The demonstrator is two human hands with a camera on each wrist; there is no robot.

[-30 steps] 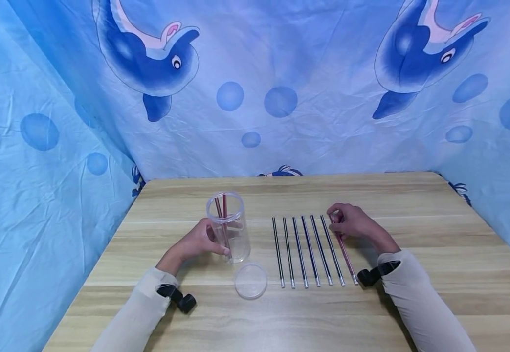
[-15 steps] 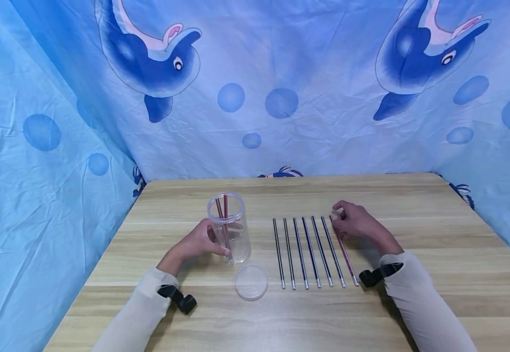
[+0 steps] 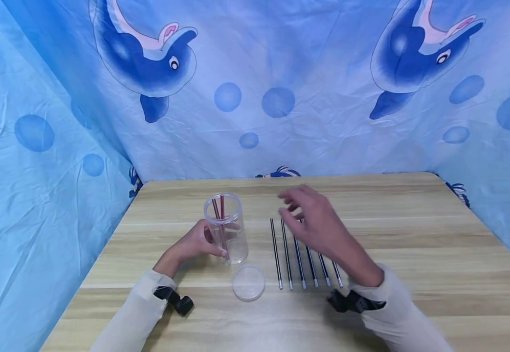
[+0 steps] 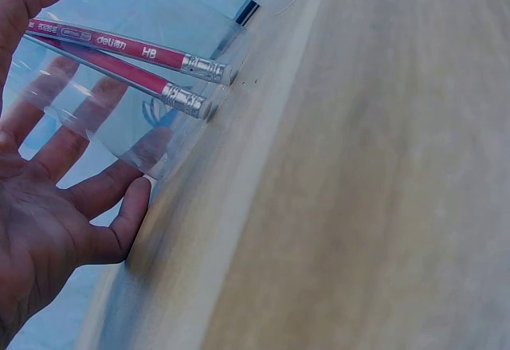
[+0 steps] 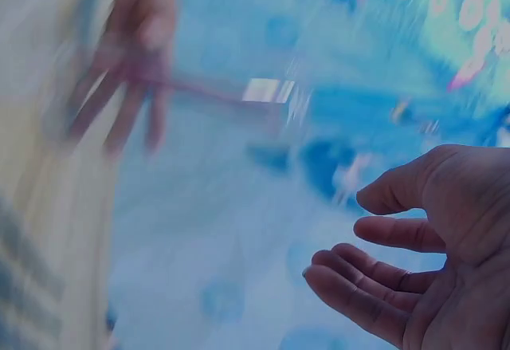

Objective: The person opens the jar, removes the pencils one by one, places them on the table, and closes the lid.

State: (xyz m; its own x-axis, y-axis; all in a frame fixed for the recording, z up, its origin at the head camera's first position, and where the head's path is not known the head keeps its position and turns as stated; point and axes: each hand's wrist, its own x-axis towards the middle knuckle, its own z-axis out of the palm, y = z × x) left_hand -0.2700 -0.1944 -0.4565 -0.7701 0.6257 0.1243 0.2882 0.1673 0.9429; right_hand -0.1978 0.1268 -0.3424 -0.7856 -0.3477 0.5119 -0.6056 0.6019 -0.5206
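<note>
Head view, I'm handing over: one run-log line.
left hand: holds jar; red pencils: in jar; right hand: over dark pencils

A wood-grained table (image 3: 413, 210) bears a jar (image 3: 238, 246), lid (image 3: 248, 283) and dark pencils (image 3: 299, 261).

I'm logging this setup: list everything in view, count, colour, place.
Backdrop: one, blue with dolphins, rear and sides.
Table: one, pale wood, foreground.
Jar: one, clear, standing on the table.
Lid: one, clear, flat in front of the jar.
Red pencils: two visible, red, inside the jar.
Dark pencils: six visible, blackish, silver-ended, right of the jar.
Wrist cameras: two, black, one per wrist.
Sleeves: two, pale, on both forearms.
Left grip: one, holding the jar.
Right grip: one, partly hiding the dark pencils, holding nothing.
</note>
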